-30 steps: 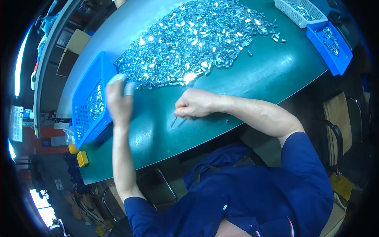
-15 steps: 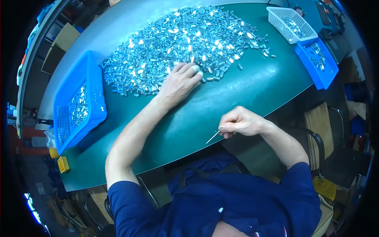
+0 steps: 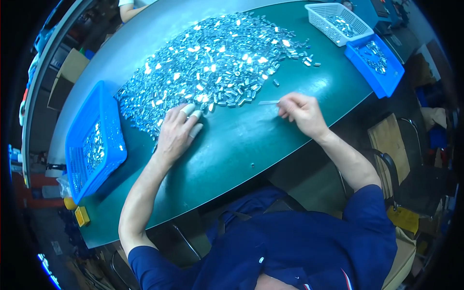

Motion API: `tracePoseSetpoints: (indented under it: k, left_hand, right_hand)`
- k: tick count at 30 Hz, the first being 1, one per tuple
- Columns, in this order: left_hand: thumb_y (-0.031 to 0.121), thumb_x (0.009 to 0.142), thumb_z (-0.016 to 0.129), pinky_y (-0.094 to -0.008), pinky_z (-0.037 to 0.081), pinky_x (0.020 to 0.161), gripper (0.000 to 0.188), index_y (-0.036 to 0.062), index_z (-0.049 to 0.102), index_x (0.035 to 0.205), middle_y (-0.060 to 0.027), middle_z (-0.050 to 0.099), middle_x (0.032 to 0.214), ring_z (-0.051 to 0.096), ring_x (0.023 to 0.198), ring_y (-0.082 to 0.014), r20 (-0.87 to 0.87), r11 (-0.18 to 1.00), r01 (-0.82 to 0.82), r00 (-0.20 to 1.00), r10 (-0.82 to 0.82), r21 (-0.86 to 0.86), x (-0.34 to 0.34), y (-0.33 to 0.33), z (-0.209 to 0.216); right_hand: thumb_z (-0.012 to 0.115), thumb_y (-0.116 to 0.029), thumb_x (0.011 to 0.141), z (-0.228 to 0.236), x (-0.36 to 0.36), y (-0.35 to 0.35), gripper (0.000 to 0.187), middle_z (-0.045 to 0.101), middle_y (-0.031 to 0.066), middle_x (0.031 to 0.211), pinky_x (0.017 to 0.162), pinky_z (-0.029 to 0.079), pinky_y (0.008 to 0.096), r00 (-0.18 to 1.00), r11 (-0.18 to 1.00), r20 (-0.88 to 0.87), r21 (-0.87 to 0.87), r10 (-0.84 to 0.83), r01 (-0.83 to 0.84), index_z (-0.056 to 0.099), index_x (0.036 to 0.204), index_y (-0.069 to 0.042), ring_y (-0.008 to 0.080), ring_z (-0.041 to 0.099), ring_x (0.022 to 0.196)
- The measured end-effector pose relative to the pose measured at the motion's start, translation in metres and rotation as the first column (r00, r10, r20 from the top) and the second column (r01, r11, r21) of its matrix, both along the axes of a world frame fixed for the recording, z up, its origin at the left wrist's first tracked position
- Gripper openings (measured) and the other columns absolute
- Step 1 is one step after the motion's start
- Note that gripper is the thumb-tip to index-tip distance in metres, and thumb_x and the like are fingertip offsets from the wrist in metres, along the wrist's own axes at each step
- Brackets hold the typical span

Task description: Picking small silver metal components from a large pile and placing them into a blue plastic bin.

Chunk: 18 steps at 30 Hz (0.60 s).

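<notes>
A wide heap of small shiny metal cylinders [image 3: 203, 63] covers the far middle of the green tabletop [image 3: 227, 145]. At the heap's near edge rests my left hand [image 3: 176, 131], fingers stretched and slightly apart, pale covers on some fingertips. It touches the nearest pieces, and nothing shows gripped in it. To the right, above bare green surface, my right hand [image 3: 303, 115] pinches a thin, pale rod [image 3: 268, 102] that points left toward the heap; motion blurs it. One small piece [image 3: 252, 165] lies alone near the table's front edge.
A blue basket [image 3: 118, 140] holding metal pieces stands tilted at left, a small yellow box [image 3: 82, 216] by it. At far right are a white basket [image 3: 316, 19] and a blue tray [image 3: 382, 89], both with pieces. Another person's arm [image 3: 129, 13] shows at far left.
My left hand has drawn back left and nearer along the heap's edge. My right hand has moved forward, its rod swinging toward the heap. A lone piece now shows near the front edge.
</notes>
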<state>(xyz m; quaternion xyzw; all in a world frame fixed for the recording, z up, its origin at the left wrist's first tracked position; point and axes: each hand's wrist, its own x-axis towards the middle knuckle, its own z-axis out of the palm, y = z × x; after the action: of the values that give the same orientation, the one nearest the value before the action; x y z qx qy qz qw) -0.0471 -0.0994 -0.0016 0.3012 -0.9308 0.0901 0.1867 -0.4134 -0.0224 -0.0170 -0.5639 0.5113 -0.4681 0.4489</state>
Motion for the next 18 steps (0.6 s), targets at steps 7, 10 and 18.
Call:
tracePoseSetpoints:
  k: [7, 10, 18]
  left_hand:
    - [0.039, 0.081, 0.08, -0.0476, 0.04, 0.112, 0.058, 0.0079, 0.063, 0.126, -0.0178, 0.055, 0.14, 0.048, 0.137, -0.0364, -0.12, 0.961, 0.276, 0.955, -0.27, 0.032, -0.182, -0.036, -0.008]
    - [0.049, 0.082, 0.077, -0.046, 0.04, 0.112, 0.059, 0.0092, 0.064, 0.125, -0.018, 0.058, 0.135, 0.049, 0.135, -0.0354, -0.123, 0.959, 0.281, 0.951, -0.284, -0.04, -0.24, -0.058, -0.022]
    - [0.029, 0.096, 0.061, -0.0418, 0.046, 0.094, 0.022, 0.0097, 0.064, 0.106, -0.0115, 0.062, 0.103, 0.06, 0.107, -0.0287, -0.105, 0.974, 0.222, 0.969, -0.225, -0.033, -0.231, -0.072, -0.04]
  right_hand:
    - [0.059, -0.025, 0.106, -0.011, -0.034, 0.017, 0.03, 0.068, 0.0049, 0.081, 0.059, 0.045, 0.0214, 0.849, 0.846, 0.142, -0.1, -0.509, 0.524, 0.071, 0.099, 0.003, 0.0085, 0.061, 0.069]
    - [0.058, -0.024, 0.107, -0.028, -0.027, 0.022, 0.031, 0.068, 0.0047, 0.081, 0.057, 0.044, 0.0208, 0.805, 0.8, 0.168, -0.11, -0.569, 0.589, 0.07, 0.099, 0.003, 0.0078, 0.06, 0.067]
    - [0.06, -0.024, 0.106, -0.026, -0.027, 0.028, 0.029, 0.068, 0.0035, 0.079, 0.059, 0.044, 0.0208, 0.872, 0.85, 0.059, -0.203, -0.485, 0.486, 0.07, 0.098, 0.003, 0.007, 0.058, 0.067]
